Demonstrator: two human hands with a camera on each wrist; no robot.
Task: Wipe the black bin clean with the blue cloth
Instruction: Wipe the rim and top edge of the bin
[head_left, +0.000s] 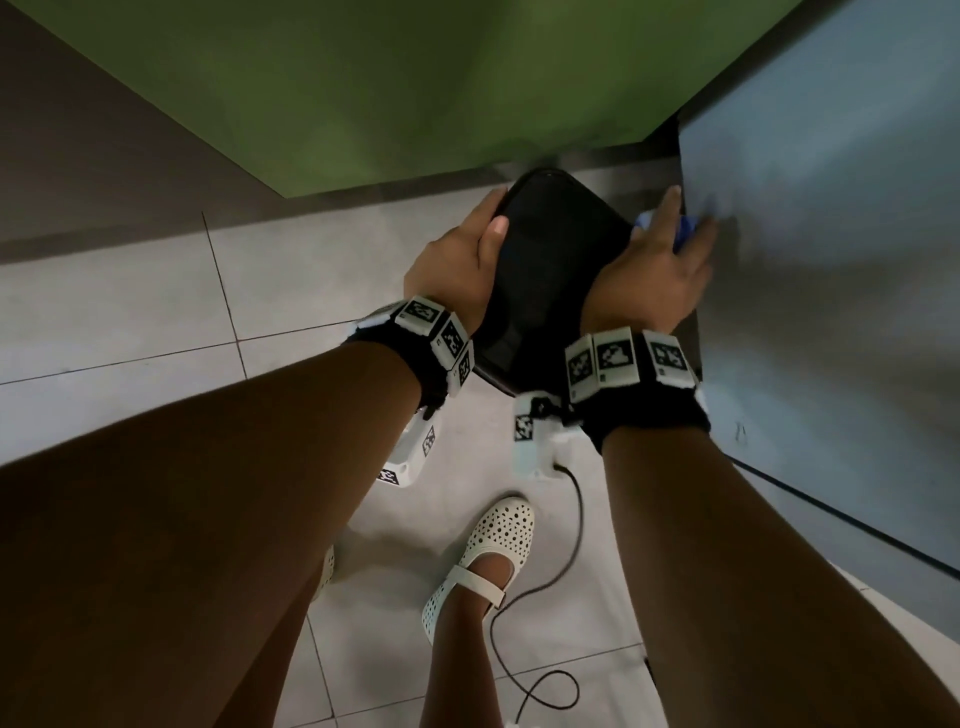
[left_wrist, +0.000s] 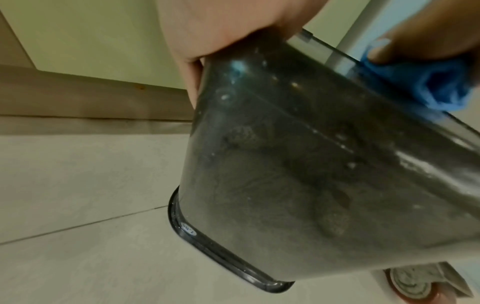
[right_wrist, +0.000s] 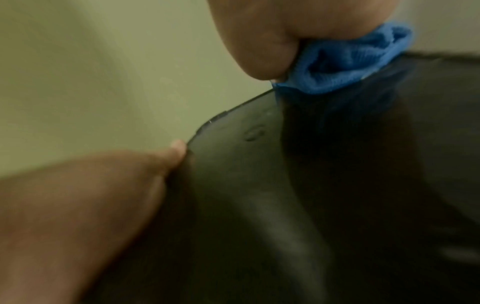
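The black bin (head_left: 550, 270) is tipped over the floor, with its rim (left_wrist: 187, 228) low and its base end up by my hands. My left hand (head_left: 467, 254) grips the bin's upper left edge, thumb lying on the dark face. My right hand (head_left: 660, 265) holds the bunched blue cloth (head_left: 685, 231) against the bin's right side. In the left wrist view the cloth (left_wrist: 436, 86) sits on the bin's far edge, and the bin wall (left_wrist: 311, 164) shows pale smears and specks. The right wrist view shows the cloth (right_wrist: 345, 61) wedged under my palm on the bin (right_wrist: 337, 185).
A green wall (head_left: 363, 78) stands behind the bin. A grey-blue panel (head_left: 831, 260) on a caster wheel (left_wrist: 415, 288) crowds the right side. Pale floor tiles (head_left: 130, 312) lie to the left. A black cable (head_left: 571, 519) trails on the floor by my white shoe (head_left: 488, 561).
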